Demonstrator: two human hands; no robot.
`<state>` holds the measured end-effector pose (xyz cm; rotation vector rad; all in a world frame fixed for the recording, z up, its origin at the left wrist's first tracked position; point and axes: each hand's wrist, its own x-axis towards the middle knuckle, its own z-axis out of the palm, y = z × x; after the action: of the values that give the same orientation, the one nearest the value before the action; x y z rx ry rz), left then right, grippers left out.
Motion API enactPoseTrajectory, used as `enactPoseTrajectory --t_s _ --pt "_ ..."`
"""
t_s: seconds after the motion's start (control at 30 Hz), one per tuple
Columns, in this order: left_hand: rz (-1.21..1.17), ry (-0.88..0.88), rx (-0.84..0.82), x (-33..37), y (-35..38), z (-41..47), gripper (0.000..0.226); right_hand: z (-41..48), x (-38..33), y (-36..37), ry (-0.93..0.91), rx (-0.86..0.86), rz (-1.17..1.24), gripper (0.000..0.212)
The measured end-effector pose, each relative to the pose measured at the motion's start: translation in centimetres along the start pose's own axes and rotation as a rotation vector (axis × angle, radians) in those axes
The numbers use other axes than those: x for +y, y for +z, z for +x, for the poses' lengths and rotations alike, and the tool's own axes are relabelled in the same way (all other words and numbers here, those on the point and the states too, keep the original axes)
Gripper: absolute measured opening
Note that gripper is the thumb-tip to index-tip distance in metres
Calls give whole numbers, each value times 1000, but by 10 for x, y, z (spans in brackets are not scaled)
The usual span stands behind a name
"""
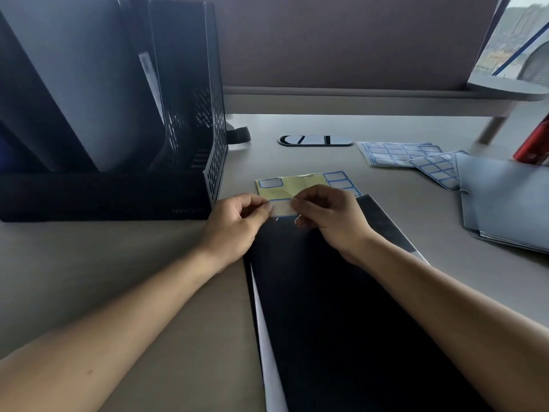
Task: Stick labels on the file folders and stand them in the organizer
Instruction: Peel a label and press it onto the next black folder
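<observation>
A black file folder [332, 307] lies flat on the desk in front of me, its far end under my hands. Between both hands is a white label with a blue border [281, 207], held just above the folder's top edge. My left hand [237, 221] pinches the label's left end and my right hand [329, 215] pinches its right end. Behind them lies a yellow backing sheet [297, 185] with a few labels left on it. The black mesh organizer [208, 162] stands at the left with grey folders [89, 84] upright in it.
More label sheets [401, 153] lie at the back right, next to a stack of grey-blue folders [505, 203]. A red can [534, 144] stands at the right edge. A cable grommet [316, 140] sits in the desk's middle back. A grey partition rises behind the desk.
</observation>
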<state>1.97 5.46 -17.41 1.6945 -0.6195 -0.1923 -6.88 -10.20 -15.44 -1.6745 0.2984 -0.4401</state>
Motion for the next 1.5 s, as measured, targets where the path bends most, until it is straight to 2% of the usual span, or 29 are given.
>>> enactPoseTrajectory --t_s 0.2,0.4,0.6,0.77,0.87,0.97,1.07,1.2,1.33,1.5 --pt "87 50 27 0 0 -1 17 0 0 -1 26 14 24 13" --pt "368 175 106 5 -3 -10 36 3 1 -2 72 47 16 11" --pt "649 90 -68 -3 -24 -25 63 19 -17 5 251 -25 -91 8" --pt "670 125 -97 -9 -34 -30 74 25 -31 26 302 -47 -97 15" --pt "655 189 -84 -13 -35 -29 72 21 -23 37 316 -45 -131 16" --pt "608 259 -57 -15 -36 -29 57 18 -13 37 318 -8 -141 15" --pt "687 368 -29 -15 -36 -27 41 19 -9 36 316 11 -159 13" --pt "762 417 -62 -15 -35 -30 31 18 -8 36 289 11 -221 14" --pt "800 402 -98 -15 -36 -31 31 19 -8 33 308 -2 -206 15" --pt "749 253 -23 -10 -34 -37 37 17 -10 30 313 14 -150 12"
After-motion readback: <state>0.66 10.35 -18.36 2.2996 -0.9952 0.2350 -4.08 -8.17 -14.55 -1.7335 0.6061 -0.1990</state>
